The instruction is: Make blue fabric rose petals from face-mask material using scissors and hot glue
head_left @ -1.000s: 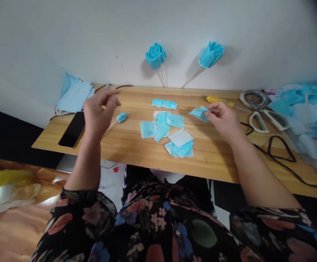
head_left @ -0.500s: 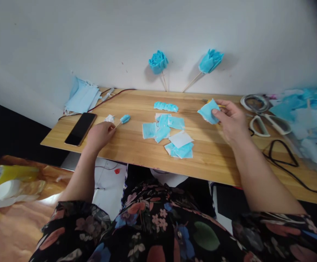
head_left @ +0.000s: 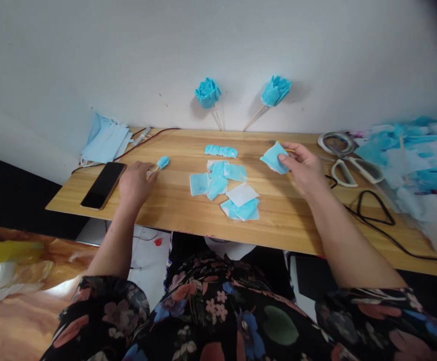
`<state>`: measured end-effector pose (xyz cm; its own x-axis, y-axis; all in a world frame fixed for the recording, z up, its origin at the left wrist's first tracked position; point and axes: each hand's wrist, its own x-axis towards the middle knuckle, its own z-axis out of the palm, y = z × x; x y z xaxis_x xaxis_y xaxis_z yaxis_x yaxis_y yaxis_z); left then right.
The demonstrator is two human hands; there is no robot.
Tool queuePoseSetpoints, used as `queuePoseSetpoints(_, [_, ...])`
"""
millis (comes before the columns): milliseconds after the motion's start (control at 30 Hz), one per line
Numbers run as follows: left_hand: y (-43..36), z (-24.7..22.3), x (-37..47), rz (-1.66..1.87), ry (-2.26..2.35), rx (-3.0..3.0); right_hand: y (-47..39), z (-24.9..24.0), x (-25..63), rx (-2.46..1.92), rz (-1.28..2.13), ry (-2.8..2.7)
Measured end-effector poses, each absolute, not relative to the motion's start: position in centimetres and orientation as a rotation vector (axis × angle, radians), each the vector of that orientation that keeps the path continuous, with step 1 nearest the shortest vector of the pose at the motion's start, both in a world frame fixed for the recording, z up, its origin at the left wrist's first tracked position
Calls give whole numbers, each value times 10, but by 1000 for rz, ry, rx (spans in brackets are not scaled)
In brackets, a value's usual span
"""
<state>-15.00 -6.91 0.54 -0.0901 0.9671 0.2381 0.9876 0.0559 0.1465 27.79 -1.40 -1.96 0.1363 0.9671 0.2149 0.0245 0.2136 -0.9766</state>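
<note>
"In the head view, where was the left hand?"

"If the loose blue pieces were the middle of a clock, it was near nine. Its fingers were pinched almost shut on a thin stick. The stick had a small blue bud on its end, and the bud stuck out past the fingers."

"And the right hand?"

"That was near three. Its thumb and fingers were squeezed shut on a blue square, up above the desk."

"What sat by them?"

"A black phone was just beside the left hand, at nine. A heap of blue masks was toward ten. Scissors lay at three, past the right hand, and a black cord looped between three and four."

"Was there more up top?"

"Yes! A little folded strip lay flat at twelve. Behind it, a round blue flower stood up by the wall. Another flower leaned at one, on its own stick."
</note>
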Motion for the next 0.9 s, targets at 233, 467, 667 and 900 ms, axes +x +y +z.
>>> queuePoseSetpoints(233, [-51, 42, -152, -770, -2166, -2113, -11, -27, 282, -1137, 910, -1222])
queuePoseSetpoints(467, [-36, 74, -134, -1072, -2082, -2244, -12, -27, 279, -1132, 916, -1285])
queuePoseSetpoints(667, [-16, 55, -120, -546, -2063, -2335, -10, -29, 285, -1173, 839, -1321])
queuePoseSetpoints(900, [-7, 20, -155, 40, -1980, -2297, -15, -22, 282, -1181, 826, -1327])
